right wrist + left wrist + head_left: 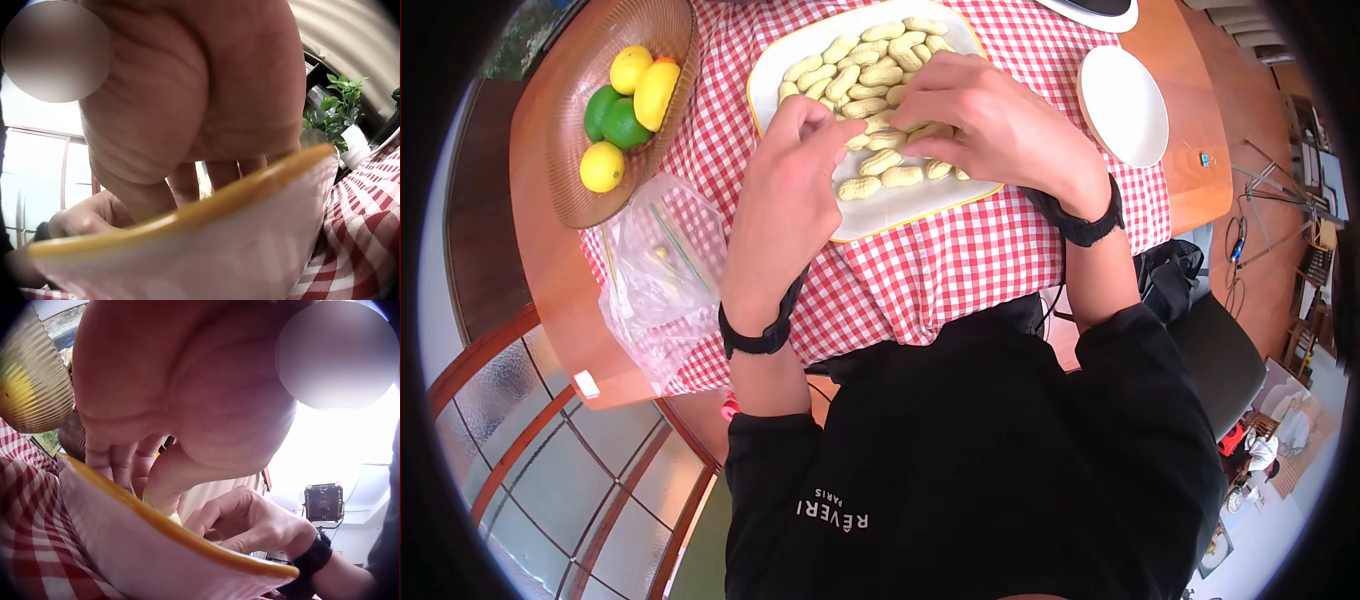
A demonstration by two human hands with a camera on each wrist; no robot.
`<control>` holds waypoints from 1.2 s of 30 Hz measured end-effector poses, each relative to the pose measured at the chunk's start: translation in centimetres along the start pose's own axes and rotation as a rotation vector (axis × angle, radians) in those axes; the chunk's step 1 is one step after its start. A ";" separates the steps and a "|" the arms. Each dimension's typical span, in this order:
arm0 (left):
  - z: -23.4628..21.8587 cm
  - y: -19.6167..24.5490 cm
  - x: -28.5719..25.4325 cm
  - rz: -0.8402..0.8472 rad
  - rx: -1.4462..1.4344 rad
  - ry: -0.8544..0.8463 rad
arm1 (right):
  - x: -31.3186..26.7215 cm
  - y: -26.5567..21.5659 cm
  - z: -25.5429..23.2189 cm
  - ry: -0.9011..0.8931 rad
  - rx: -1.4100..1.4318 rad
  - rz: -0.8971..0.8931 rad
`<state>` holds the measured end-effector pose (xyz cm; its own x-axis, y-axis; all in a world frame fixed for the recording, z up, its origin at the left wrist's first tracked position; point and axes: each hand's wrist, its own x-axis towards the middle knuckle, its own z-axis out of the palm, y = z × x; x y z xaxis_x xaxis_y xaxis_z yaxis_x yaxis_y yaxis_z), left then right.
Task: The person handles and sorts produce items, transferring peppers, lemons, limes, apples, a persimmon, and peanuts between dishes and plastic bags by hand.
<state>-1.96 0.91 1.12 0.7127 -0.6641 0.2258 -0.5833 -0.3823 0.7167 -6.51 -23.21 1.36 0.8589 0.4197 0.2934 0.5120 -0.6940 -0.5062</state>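
Many pale peanuts in their shells [865, 90] lie on a white tray with a yellow rim [870, 222]. In the head view my left hand [785, 185] is over the tray's left side, its thumb and forefinger pinching a peanut [857, 142]. Opposite it, my right hand [990, 115] arches over the peanuts with bent fingers, thumb and fingers about another peanut [930, 131]. Its fingertips partly cover that peanut. Both wrist views look up past the tray's rim [181, 534], which hides most fingertips and the peanuts inside.
To the left stands a ribbed brown bowl [565, 120] of yellow and green fruit [626, 122]. A clear plastic bag [662, 265] lies below it on the red checked cloth [960, 255]. At the right is a white oval dish [1122, 105]; the table's edge [1215, 170] lies beyond.
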 end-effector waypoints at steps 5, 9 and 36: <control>-0.4 0.9 0.2 -0.034 -0.045 0.048 | 0.5 -0.6 -0.3 0.080 0.069 0.001; -0.5 0.9 0.2 -0.043 -0.075 0.108 | 0.7 -0.9 -0.1 0.108 0.116 -0.044; -0.6 1.0 0.1 -0.093 -0.123 0.076 | 0.2 -0.8 -1.1 0.121 0.142 -0.035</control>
<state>-2.23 0.86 2.22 0.7913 -0.5775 0.2009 -0.4649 -0.3547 0.8112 -6.76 -23.22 2.72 0.8395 0.3632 0.4040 0.5430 -0.5866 -0.6009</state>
